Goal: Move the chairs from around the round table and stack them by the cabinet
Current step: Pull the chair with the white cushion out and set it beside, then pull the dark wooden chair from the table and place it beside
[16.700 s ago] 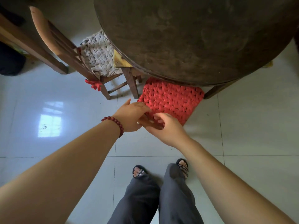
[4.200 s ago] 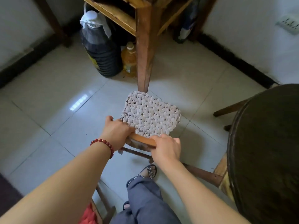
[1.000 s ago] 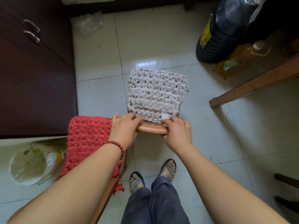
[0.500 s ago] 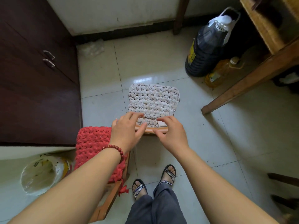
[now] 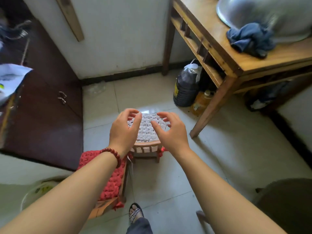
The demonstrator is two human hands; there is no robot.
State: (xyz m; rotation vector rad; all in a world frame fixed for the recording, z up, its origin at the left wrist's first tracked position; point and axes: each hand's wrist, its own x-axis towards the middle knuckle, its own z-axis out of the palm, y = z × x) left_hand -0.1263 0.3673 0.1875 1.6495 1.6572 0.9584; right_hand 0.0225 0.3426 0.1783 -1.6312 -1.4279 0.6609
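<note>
Both hands have come off the white chair [image 5: 146,130]: left hand [image 5: 124,130] and right hand [image 5: 170,132] hover above it, fingers loosely curled, holding nothing. It stands on the floor just beside the red chair [image 5: 111,184], near the cabinet [image 5: 47,115], not stacked. Risk: one chair lifted onto the other may sit crooked and slide off, and a swung leg could knock the bottles [image 5: 185,88].

Lighting: soft daylight, source unseen. Glare: pale patch recorded on the floor tiles [image 5: 152,109], left of the bench [image 5: 290,51]. Shadow: deep beneath the bench. Blur: the metal bowl [image 5: 263,12] atop the bench is smeared. Distortion: edge lines are bowed.
</note>
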